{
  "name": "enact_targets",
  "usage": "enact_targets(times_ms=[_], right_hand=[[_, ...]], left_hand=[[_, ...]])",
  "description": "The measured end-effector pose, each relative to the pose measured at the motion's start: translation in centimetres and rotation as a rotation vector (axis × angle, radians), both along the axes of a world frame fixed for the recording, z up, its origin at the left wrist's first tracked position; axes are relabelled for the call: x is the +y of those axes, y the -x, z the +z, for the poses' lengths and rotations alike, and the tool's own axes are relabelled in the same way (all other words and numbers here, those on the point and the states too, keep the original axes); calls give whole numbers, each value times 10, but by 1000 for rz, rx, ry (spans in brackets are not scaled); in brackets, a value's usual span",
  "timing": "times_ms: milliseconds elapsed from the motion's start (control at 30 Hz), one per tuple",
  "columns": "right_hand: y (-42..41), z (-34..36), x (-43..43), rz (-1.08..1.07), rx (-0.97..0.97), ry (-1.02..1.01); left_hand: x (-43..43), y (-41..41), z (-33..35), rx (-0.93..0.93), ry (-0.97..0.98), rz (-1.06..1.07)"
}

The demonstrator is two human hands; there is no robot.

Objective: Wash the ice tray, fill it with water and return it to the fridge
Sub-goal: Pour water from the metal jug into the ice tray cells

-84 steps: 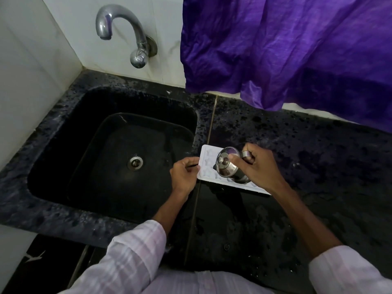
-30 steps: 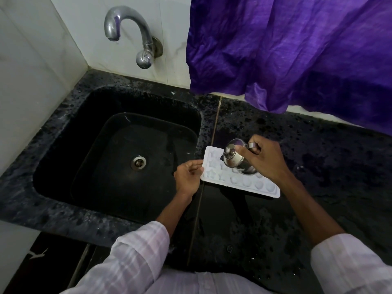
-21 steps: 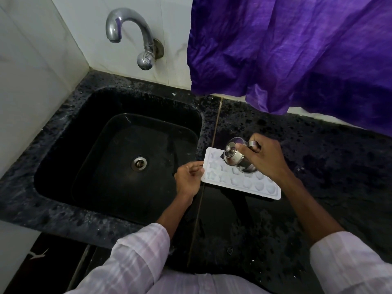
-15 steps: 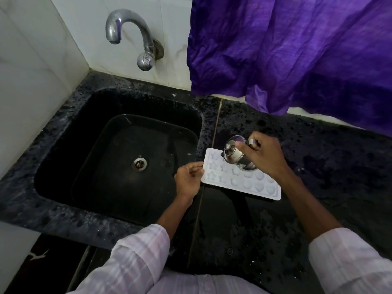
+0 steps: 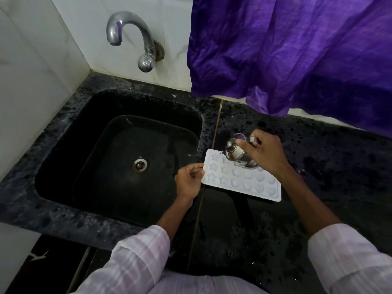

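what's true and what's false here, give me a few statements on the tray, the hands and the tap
1. The ice tray sits on the countertop, right of the sink. True.
2. The right hand tilts a steel jug over the tray. True.
3. The left hand grips the tap. False: it pinches the tray's left edge.
4. Water runs from the tap. False: no stream shows.
5. A green cloth hangs behind. False: the cloth is purple.
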State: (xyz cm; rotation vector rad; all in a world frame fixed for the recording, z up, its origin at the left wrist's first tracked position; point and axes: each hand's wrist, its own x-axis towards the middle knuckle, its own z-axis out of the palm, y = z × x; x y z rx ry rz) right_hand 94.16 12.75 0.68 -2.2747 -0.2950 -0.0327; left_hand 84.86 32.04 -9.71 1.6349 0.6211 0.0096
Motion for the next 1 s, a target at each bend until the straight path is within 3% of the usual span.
enact_targets(times_ms=[1000], right_hand=[[7,3,-23,-43,1,33]], left_hand=[[0,0,-2,7,-16,-11]])
